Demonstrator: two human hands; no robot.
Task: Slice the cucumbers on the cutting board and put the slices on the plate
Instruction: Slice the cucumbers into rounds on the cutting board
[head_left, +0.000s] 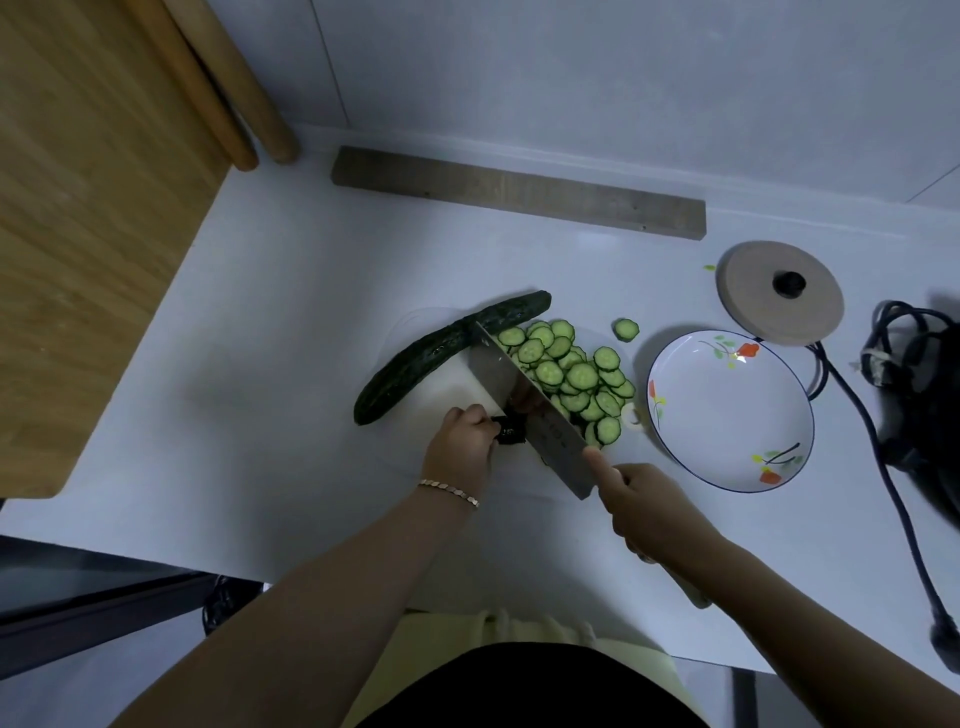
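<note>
My left fingers (485, 422) pinch a cucumber stub (508, 433), right fingers (598, 466) clamp the cleaver (524, 397). Cut slices (574, 375) lie piled; plate (727, 415) holds none; whole cucumber (415, 365) waits.

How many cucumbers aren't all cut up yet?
2: a long whole cucumber lies behind the knife; the left hand holds a short dark stub. Slices may hide more.

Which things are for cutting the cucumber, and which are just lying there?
For the job: knife, in the right hand; cucumber end, in the left hand; whole cucumber; slices; cutting board; plate.
Just lying about: round lid; black cord; wooden strip.
</note>
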